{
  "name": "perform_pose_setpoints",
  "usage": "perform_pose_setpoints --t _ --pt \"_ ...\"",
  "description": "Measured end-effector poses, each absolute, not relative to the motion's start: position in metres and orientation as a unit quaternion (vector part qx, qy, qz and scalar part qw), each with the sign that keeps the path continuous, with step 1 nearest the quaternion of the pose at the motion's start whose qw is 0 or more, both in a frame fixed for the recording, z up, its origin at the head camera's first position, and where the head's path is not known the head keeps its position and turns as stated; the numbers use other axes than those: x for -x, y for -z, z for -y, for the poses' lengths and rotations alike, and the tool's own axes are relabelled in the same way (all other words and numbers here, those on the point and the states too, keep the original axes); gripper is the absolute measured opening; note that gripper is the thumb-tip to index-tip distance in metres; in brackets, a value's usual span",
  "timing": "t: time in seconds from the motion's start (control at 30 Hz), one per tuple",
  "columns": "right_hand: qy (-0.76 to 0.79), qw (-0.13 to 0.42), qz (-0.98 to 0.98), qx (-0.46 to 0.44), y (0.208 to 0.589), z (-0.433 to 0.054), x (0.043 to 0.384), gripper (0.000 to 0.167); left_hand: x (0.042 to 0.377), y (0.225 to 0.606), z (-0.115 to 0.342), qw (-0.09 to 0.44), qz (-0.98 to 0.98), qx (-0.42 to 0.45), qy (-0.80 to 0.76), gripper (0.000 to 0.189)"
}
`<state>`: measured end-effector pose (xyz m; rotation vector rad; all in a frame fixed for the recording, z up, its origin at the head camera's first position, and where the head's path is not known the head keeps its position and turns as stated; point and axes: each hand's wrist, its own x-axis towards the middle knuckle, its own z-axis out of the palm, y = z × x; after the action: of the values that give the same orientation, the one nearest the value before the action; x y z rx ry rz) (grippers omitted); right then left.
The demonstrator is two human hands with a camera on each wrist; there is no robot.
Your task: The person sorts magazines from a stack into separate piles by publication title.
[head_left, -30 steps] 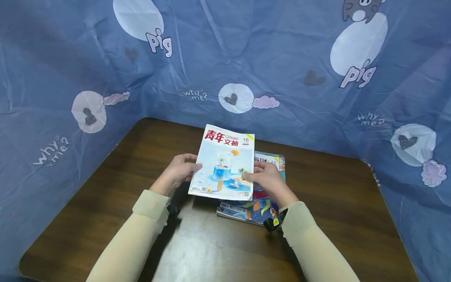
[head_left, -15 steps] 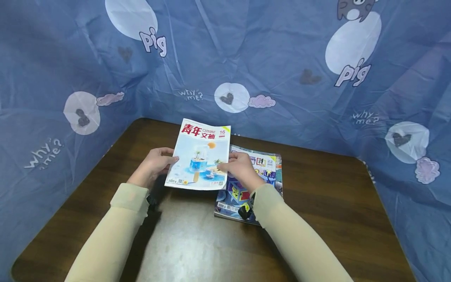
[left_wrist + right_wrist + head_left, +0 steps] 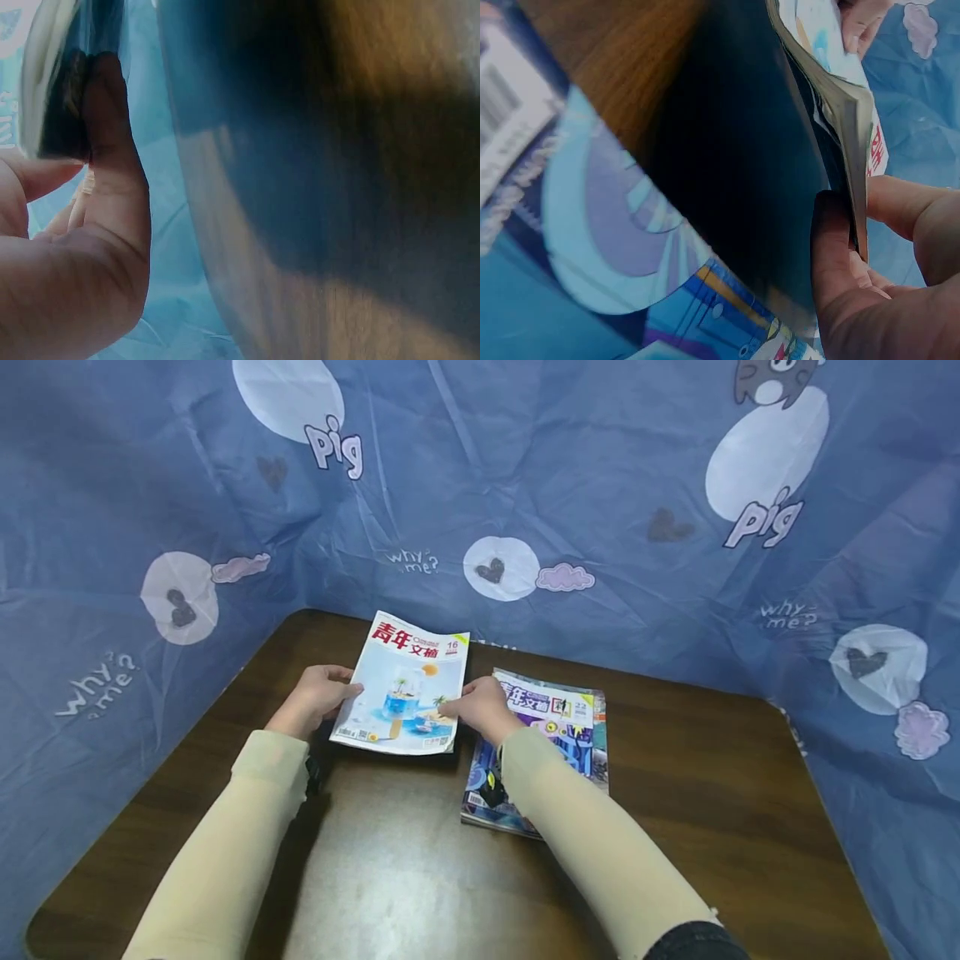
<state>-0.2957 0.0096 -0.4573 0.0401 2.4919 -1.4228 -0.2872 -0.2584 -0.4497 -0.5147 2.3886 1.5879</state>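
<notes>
Both hands hold a white magazine (image 3: 405, 685) with red Chinese lettering and a beach picture on its cover. My left hand (image 3: 315, 697) pinches its left edge, thumb on the cover and fingers beneath. On the opposite edge, my right hand (image 3: 483, 706) grips it the same way. The right wrist view shows the page edges of the magazine (image 3: 847, 127) between thumb and fingers, raised over the table. In the left wrist view its corner sits between the fingers of my left hand (image 3: 82, 262). Below my right forearm lies a stack of magazines (image 3: 555, 702), a purple-blue cover uppermost.
The brown wooden table (image 3: 712, 793) has rounded corners and a bright reflection near its front. A blue cloth (image 3: 622, 468) printed with pigs, hearts and clouds hangs behind it and along both sides. The stack is partly covered by the right sleeve (image 3: 585, 827).
The white magazine has moved left in both hands, from overlapping the stack to beside it, and looks lower now. More of the stack's top cover shows.
</notes>
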Motion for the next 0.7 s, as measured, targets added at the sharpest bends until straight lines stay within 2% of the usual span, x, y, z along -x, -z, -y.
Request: perform_pose_setpoints --t 0.3,0.5,0.7 --pt "0.448 0.152 -0.881 -0.013 0.460 0.017 0.313 0.029 0.293 0.462 0.271 0.107 -0.801 0.206 -0.551 0.044" --pt "0.413 0.125 -0.902 -0.012 0.457 0.029 0.314 0.029 0.299 0.470 0.279 0.088 -0.804 0.215 -0.547 0.044" --pt "0.391 0.136 -0.910 -0.015 0.464 0.034 0.315 0.031 0.309 0.475 0.281 0.068 -0.833 0.217 -0.504 0.040"
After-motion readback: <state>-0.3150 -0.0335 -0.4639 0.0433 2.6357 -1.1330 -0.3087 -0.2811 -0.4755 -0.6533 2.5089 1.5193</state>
